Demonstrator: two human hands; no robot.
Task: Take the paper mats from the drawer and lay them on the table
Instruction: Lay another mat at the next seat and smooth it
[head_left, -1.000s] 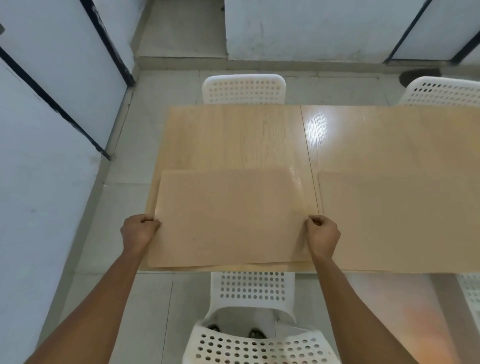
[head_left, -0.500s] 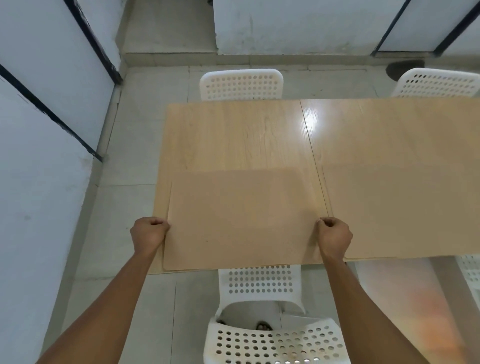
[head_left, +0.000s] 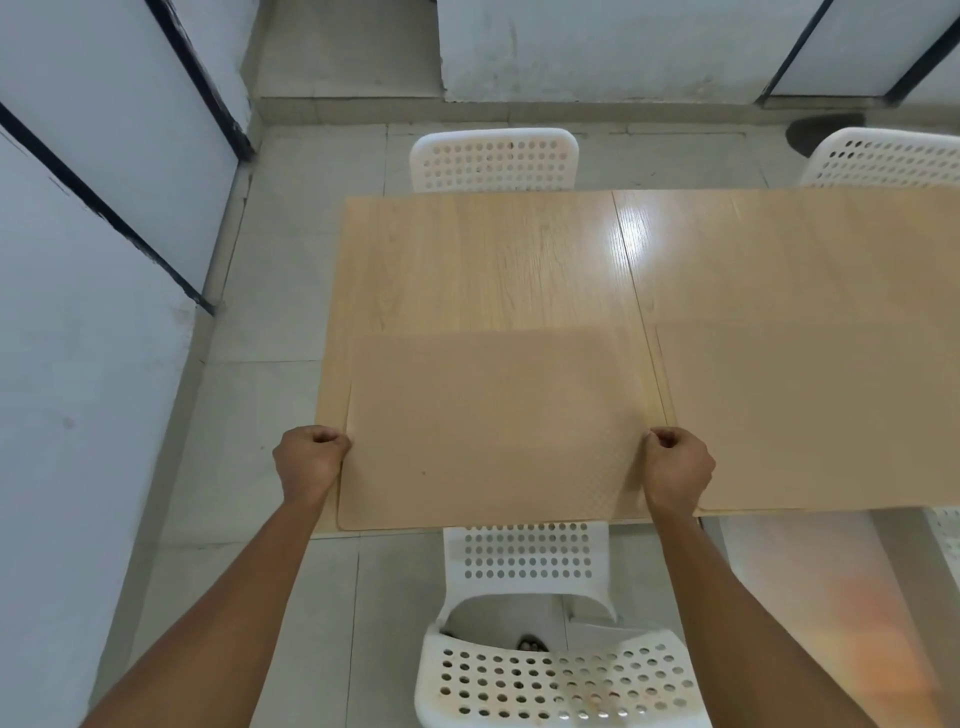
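A tan paper mat (head_left: 493, 431) lies flat on the near left part of the light wooden table (head_left: 493, 249), its front edge along the table's front edge. My left hand (head_left: 309, 460) pinches the mat's left edge and my right hand (head_left: 678, 465) pinches its right edge, both with fingers curled shut. A second tan paper mat (head_left: 810, 415) lies flat on the table just to the right, beyond my right hand. No drawer is in view.
A white perforated chair (head_left: 550, 670) stands directly below me at the table's front. Two more white chairs (head_left: 493, 158) (head_left: 883, 156) stand at the far side. White walls with black strips run along the left and the back.
The mat has shifted to the right and squared up with the table's front edge, held in both hands. Its overhang on the left of the table is gone.
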